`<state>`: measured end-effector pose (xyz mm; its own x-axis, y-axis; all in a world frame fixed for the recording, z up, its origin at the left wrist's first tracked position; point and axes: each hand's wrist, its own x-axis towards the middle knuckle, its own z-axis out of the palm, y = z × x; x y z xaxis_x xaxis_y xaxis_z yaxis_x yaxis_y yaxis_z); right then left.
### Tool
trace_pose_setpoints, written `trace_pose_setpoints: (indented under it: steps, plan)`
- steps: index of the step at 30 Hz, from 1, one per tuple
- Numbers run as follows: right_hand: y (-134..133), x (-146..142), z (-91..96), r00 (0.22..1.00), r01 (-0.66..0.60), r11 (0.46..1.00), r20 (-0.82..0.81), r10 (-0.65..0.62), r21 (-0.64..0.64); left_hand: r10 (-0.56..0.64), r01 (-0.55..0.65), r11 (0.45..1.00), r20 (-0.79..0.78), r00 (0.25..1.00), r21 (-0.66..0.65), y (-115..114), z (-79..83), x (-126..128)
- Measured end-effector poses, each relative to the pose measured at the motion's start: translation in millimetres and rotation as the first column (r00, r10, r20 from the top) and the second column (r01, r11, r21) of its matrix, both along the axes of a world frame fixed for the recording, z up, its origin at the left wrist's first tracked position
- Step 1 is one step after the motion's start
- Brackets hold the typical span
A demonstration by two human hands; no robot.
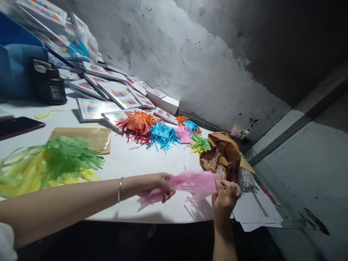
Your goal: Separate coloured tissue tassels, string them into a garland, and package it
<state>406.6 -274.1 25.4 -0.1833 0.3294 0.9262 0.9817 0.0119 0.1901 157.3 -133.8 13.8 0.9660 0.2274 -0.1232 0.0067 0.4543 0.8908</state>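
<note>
Between my hands, a piece of pink tissue paper (197, 182) is stretched above the white table, its loose strips hanging down. My left hand (157, 185), with a silver bangle at the wrist, is closed around the fringed left part. The right end is pinched by the fingers of my right hand (226, 192). Beyond them lies a row of fringed paper bundles: orange (139, 125), blue (163, 136), pink (184, 134) and green (200, 142). A larger green tissue fringe (72, 154) and a yellow one (29, 172) spread out beside my left forearm.
Several flat packs with colourful printed fronts (119, 93) cover the back of the table by the wall. A black bottle (49, 81) and a phone (20, 127) are on the left. At right are a crumpled brown paper bag (225, 150), silver tinsel (248, 180) and white sheets (257, 208).
</note>
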Motion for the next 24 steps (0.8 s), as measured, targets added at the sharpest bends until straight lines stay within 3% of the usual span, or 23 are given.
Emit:
trace_pose_setpoints:
  steps: [2, 4, 8, 10, 12, 13, 15, 16, 17, 19, 21, 24]
  plan:
    - [-8.1, 0.3, 3.9, 0.999, 0.01, 1.0, 0.043, -0.01, -0.002, 0.02, -0.02, 0.998, -0.005, 1.0, 0.057, 14.3, 10.9, -9.8]
    - [-8.9, -13.7, -7.5, 0.997, -0.005, 0.998, 0.071, 0.009, -0.063, 0.044, -0.04, 0.992, -0.03, 0.999, 0.117, 30.4, 16.5, -29.5]
    - [8.7, -68.2, -59.2, 0.995, -0.068, 0.962, 0.049, 0.083, -0.264, 0.132, -0.086, 0.967, -0.181, 0.975, 0.239, 62.2, 8.4, -88.8]
    - [19.9, -95.1, -83.0, 0.992, -0.119, 0.935, -0.001, 0.126, -0.334, 0.235, -0.094, 0.918, -0.339, 0.911, 0.384, 73.9, -0.7, -119.4]
    - [28.6, -114.8, -97.9, 0.985, -0.171, 0.907, -0.067, 0.157, -0.385, 0.422, -0.101, 0.779, -0.398, 0.814, 0.619, 78.2, -8.3, -143.4]
    - [31.6, -121.8, -101.9, 0.981, -0.19, 0.894, -0.101, 0.163, -0.405, 0.526, -0.113, 0.656, -0.345, 0.778, 0.746, 76.3, -11.0, -151.1]
    - [35.2, -131.0, -104.9, 0.973, -0.218, 0.875, -0.16, 0.163, -0.432, 0.638, -0.13, 0.343, -0.129, 0.759, 0.93, 63.0, -15.1, -155.5]
    - [36.2, -134.1, -104.9, 0.968, -0.234, 0.865, -0.191, 0.164, -0.443, 0.622, -0.132, 0.207, -0.026, 0.783, 0.969, 51.9, -17.3, -151.9]
    - [36.8, -136.7, -104.5, 0.96, -0.255, 0.854, -0.223, 0.168, -0.454, 0.572, -0.128, 0.106, 0.045, 0.819, 0.986, 38.6, -20.4, -144.8]
    - [37.6, -140.8, -104.1, 0.942, -0.302, 0.832, -0.281, 0.185, -0.465, 0.424, -0.092, 0.021, 0.075, 0.903, 0.996, 10.1, -30.5, -123.6]
    - [38.3, -142.6, -105.5, 0.928, -0.34, 0.817, -0.309, 0.21, -0.465, 0.35, -0.039, -0.047, 0.053, 0.935, 0.998, -13.4, -45.6, -100.4]
    - [37.1, -136.2, -111.1, 0.932, -0.346, 0.788, -0.286, 0.225, -0.508, 0.318, -0.008, -0.062, 0.028, 0.948, 0.998, -27.7, -70.1, -79.3]
